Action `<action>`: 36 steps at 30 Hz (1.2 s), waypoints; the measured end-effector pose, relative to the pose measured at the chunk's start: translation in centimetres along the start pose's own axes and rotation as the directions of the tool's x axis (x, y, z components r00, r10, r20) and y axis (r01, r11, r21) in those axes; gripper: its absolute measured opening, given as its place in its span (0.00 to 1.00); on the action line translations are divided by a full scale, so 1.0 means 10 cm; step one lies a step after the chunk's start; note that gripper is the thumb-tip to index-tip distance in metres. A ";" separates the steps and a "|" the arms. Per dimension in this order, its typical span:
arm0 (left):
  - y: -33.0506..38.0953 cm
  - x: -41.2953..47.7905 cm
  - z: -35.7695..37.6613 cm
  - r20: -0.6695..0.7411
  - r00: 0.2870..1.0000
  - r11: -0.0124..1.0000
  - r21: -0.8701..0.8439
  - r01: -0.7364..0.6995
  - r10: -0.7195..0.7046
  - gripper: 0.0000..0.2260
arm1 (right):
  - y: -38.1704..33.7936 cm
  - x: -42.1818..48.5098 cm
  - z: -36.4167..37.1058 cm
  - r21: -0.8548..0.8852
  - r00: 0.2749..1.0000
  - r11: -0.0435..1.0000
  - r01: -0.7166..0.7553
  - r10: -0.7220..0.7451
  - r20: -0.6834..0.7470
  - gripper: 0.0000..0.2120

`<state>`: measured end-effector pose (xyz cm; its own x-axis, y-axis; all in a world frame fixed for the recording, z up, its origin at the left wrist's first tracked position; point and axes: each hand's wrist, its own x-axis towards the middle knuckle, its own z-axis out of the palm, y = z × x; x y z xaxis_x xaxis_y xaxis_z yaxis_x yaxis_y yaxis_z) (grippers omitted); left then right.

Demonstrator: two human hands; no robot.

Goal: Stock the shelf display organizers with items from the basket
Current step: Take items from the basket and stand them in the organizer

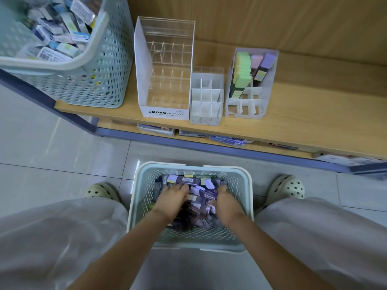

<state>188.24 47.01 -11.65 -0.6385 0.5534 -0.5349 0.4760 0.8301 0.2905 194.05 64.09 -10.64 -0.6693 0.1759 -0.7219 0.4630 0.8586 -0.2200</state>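
**Digging for boxes in the basket**

Both my grips are down inside the basket [159, 164] on the floor between my feet, sunk into its heap of small purple boxes [188, 180]. My left grip [173, 197] lies knuckles-up on the pile, its fingers bent down among the boxes. My right grip [227, 200] sits just beside it with the thumb raised and the fingers buried. The fingertips are hidden, so I cannot tell whether either grip has closed on a box.

I take this to be the pick-up step, with nothing yet on its way to the shelf [293, 114]. The organizers stand well ahead of and above my grips. The part-filled organizer [251, 84], ahead and to the right of my right grip, has pastel boxes in its back cells and open cells in front. The white divided organizer [206, 97], straight ahead, looks unfilled.

Next I need to close on a few matching boxes and lift them clear of the basket rim. Then I carry them forward and up, and stand them on end in the open cells. They lie jumbled, so they will likely need turning first.
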 end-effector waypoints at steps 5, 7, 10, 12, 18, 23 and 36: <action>-0.05 -0.13 0.00 0.117 0.993 0.980 -0.201 -0.007 0.031 0.20 | -0.04 -0.15 -0.10 0.087 0.999 0.996 0.012 -0.008 -0.048 0.19; -0.02 -0.11 0.03 0.135 0.991 0.985 -0.170 0.005 0.019 0.21 | -0.04 -0.24 -0.20 0.159 0.996 0.987 0.017 -0.002 -0.093 0.12; 0.08 -0.05 0.03 0.108 0.994 0.998 -0.041 0.039 -0.035 0.21 | 0.00 -0.39 -0.35 0.234 0.990 0.971 0.048 -0.016 -0.140 0.08; 0.14 -0.03 0.04 0.063 0.995 0.997 0.006 0.080 -0.080 0.18 | 0.05 -0.46 -0.43 0.276 0.988 0.959 0.063 -0.020 -0.155 0.08; 0.25 -0.09 0.03 0.007 0.983 0.915 -0.363 0.174 -0.184 0.10 | 0.13 -0.62 -0.58 0.380 0.987 0.922 0.067 -0.005 -0.163 0.12; 0.59 -0.36 -0.31 0.055 0.938 0.183 -0.975 0.124 -0.343 0.04 | -0.02 -0.80 -0.65 0.544 0.971 0.814 0.203 -0.096 -0.218 0.11; 0.93 -0.85 -0.91 -0.029 0.977 -0.123 -0.991 -0.056 -0.209 0.12 | -0.30 -1.43 -0.83 0.375 0.853 0.798 0.471 -0.304 -0.423 0.10</action>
<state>192.59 50.67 2.88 -0.7414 0.3693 -0.5603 -0.6219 -0.0643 0.7805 197.43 62.96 5.78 -0.9580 0.0927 -0.2713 0.2726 0.5877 -0.7618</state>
